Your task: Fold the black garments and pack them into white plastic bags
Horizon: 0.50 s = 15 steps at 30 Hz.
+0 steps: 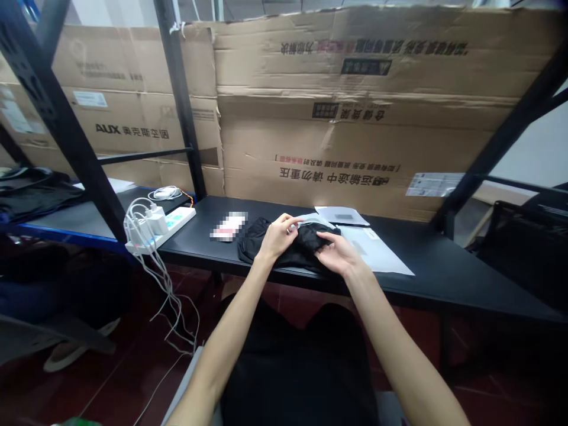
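Note:
A bunched piece of black fabric (290, 258), perhaps a garment or a bag, lies at the front edge of the black table. My left hand (279, 235) is closed on its upper part, thumb and fingers pinched near a pale grey strip (316, 219). Whether that strip belongs to the fabric I cannot tell. From the other side my right hand (339, 253) grips the fabric, with its fingers partly hidden in the folds. White sheets (373, 251) lie beside and partly beneath the fabric, to the right.
A white power strip (175, 228) with plugged-in chargers sits at the left, its cables (171, 296) hanging off the edge. A blurred card (229, 227) lies near the fabric. Cardboard (355, 136) walls the back; dark metal posts (177, 89) frame the table (448, 266).

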### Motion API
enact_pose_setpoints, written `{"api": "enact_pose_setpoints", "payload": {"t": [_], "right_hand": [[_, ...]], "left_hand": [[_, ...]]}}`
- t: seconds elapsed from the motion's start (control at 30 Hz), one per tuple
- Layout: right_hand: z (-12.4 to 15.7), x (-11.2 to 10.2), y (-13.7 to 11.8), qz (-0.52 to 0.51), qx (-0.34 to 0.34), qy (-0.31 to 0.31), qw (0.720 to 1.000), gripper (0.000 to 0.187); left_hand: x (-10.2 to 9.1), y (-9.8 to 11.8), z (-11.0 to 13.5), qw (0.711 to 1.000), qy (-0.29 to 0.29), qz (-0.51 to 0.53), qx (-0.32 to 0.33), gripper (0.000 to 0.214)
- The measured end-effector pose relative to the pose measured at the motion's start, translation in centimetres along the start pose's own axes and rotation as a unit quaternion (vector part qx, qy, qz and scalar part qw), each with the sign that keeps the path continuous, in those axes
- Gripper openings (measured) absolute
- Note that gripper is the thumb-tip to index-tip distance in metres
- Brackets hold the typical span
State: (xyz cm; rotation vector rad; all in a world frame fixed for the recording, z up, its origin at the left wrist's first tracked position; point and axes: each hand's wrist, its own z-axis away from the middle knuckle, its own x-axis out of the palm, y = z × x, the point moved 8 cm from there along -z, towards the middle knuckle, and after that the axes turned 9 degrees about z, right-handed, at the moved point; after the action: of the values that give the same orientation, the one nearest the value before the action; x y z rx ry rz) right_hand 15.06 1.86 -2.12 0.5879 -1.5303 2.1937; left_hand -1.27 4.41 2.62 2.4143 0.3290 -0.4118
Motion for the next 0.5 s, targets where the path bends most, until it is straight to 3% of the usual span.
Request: {"api": "enact_pose_setpoints", "payload": {"t": [0.27, 0.5], "right_hand": [[-2.5, -0.4, 0.3, -0.037, -0.046, 0.036, 0.998, 0.040], [-2.0, 0.9, 1.2, -0.030, -0.025, -0.014, 0.999, 0.024]], "left_hand": [[0.3, -0.3, 0.0, 0.999, -0.014, -0.027, 0.013, 0.030], [0.3, -0.6, -0.1, 0.999, -0.009, 0.035, 0.027, 0.033]]}}
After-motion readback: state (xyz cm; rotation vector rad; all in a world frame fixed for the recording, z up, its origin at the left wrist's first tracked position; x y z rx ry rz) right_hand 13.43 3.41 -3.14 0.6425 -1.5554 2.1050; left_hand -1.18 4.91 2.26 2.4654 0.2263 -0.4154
